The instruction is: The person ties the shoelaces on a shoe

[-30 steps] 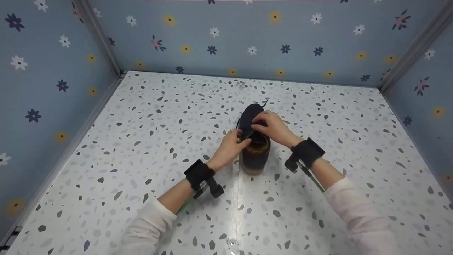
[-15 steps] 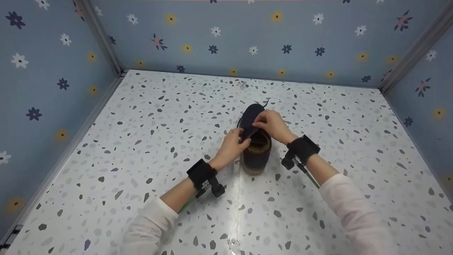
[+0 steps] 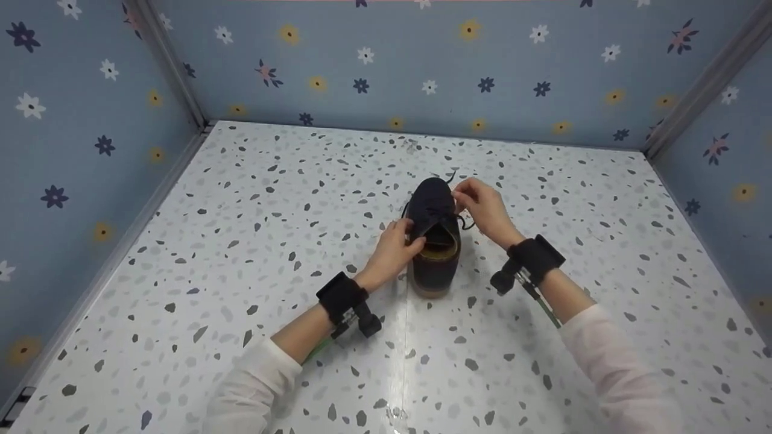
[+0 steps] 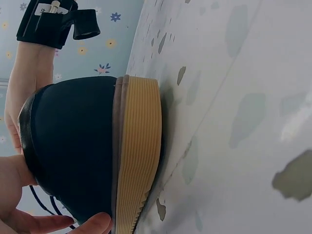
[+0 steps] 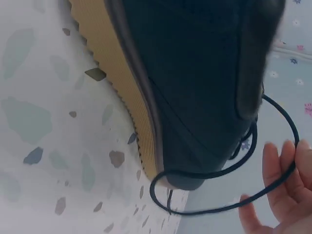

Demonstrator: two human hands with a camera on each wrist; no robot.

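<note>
A dark navy shoe (image 3: pixel 435 274) with a tan ribbed sole (image 4: pixel 139 146) stands upright on the speckled surface, toe pointing away and heel toward me. My left hand (image 3: pixel 391 250) grips its left side by the opening. The thumb lies at the collar and fingertips (image 4: pixel 100 223) press low on the upper. To the right of the toe, my right hand (image 3: pixel 487 211) pinches a dark shoelace (image 5: pixel 219 210). That lace hangs in a loop beside the shoe in the right wrist view. Another lace end (image 3: pixel 451 175) sticks out past the toe.
The white speckled tabletop (image 3: pixel 289 199) has a seam running toward me under the shoe. Blue flower-patterned panels (image 3: pixel 398 66) enclose it at the back, left and right. Each wrist wears a black strap (image 3: pixel 342 296) with a small camera.
My right hand has moved from over the shoe's tongue to the right of the toe, drawing the lace out and uncovering the lacing. The left hand keeps its grip in the same place.
</note>
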